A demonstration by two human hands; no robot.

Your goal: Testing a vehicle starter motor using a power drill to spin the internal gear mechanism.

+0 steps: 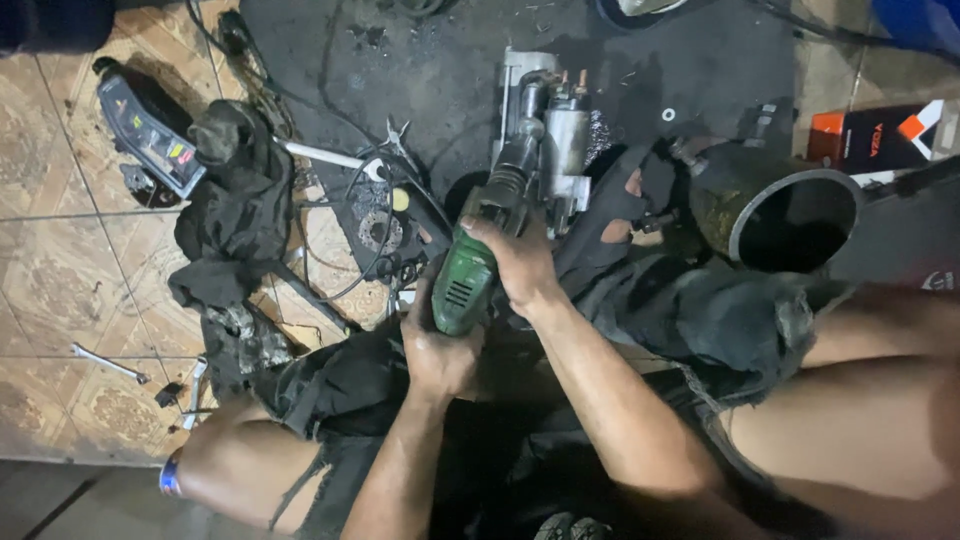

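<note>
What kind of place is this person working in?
Probably a small repair workshop, worked on the floor: a green power drill gripped by both hands against a grey metal motor unit, a steel wrench on patterned tiles, and oily black rags.

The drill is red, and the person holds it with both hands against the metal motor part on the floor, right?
Not quite. The drill is green, not red, as the head view shows. The rest holds: the left hand grips its rear, the right hand wraps its front, and its nose is against the metal motor part on the floor.
</note>
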